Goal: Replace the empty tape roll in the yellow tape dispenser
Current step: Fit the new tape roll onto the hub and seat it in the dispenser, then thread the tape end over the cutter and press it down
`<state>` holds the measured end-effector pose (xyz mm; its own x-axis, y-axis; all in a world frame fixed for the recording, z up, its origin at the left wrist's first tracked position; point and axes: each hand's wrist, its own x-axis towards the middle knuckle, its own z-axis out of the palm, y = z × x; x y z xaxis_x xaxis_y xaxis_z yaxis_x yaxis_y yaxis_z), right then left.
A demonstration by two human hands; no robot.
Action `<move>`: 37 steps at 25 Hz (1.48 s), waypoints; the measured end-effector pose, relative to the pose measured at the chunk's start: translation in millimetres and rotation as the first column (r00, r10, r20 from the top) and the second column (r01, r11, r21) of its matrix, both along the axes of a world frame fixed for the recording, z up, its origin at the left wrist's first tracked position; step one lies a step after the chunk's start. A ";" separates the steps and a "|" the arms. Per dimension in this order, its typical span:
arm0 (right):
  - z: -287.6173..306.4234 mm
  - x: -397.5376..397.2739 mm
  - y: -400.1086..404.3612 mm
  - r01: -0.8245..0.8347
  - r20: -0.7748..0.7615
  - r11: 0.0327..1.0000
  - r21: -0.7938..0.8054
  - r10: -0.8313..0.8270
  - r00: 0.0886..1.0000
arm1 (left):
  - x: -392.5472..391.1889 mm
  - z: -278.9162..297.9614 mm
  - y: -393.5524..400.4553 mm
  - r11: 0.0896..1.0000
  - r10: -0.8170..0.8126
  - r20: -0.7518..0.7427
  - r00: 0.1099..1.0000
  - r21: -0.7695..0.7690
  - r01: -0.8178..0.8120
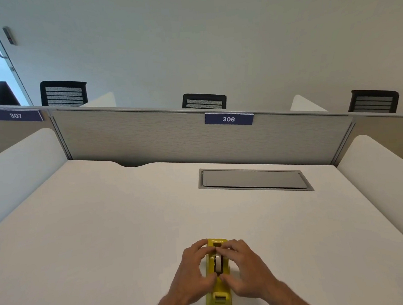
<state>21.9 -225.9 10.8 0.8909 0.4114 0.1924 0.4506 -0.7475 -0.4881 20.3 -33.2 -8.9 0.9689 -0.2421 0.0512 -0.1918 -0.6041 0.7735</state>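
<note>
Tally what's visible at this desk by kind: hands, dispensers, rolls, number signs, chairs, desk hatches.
Hands: 2, left hand and right hand, both on the dispenser
Yellow tape dispenser: 1
Tape roll in the dispenser: 1
Number signs: 2, 306 sign and 307 sign
Black chairs: 3
Grey desk hatch: 1
Total: 10

White desk bearing yellow dispenser

Yellow tape dispenser flat on white desk, lengthwise away from me. My left hand and right hand flank it, fingertips pinching pale tape roll seated in middle. Grey hatch beyond.
</note>
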 end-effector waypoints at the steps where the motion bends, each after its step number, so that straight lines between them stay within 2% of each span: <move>1: -1.4 -0.2 -0.1 0.009 0.015 1.000 0.007 -0.009 1.000 | 0.1 0.6 -0.3 1.000 0.004 -0.012 1.000 -0.014 -0.004; 8: -1.0 2.8 4.3 0.039 0.147 0.999 -0.009 -0.037 0.988 | 0.3 6.0 -4.6 0.999 0.028 -0.043 0.999 -0.041 -0.030; 16: -0.7 6.1 3.1 0.052 0.164 0.998 0.032 -0.056 0.985 | 1.4 8.5 -8.8 0.998 0.059 -0.044 0.997 -0.014 -0.060; 23: 2.4 8.2 1.8 0.054 0.114 0.998 0.010 -0.055 0.992 | 1.5 12.4 -9.3 0.997 0.067 -0.039 0.997 -0.022 -0.068; 29: 6.8 15.9 2.1 0.098 0.012 0.990 0.106 -0.100 0.995 | 2.2 12.6 -9.9 0.996 0.081 -0.030 0.996 -0.025 -0.082; 37: 7.1 18.2 3.1 0.075 -0.026 0.997 0.010 -0.075 0.997 | 5.1 9.0 -11.6 0.997 0.081 -0.023 0.996 0.020 -0.081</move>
<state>40.1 -222.8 17.8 0.9238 0.3413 0.1735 0.3809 -0.7735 -0.5066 25.4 -44.9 0.0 0.9863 -0.1634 0.0239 -0.1233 -0.6318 0.7653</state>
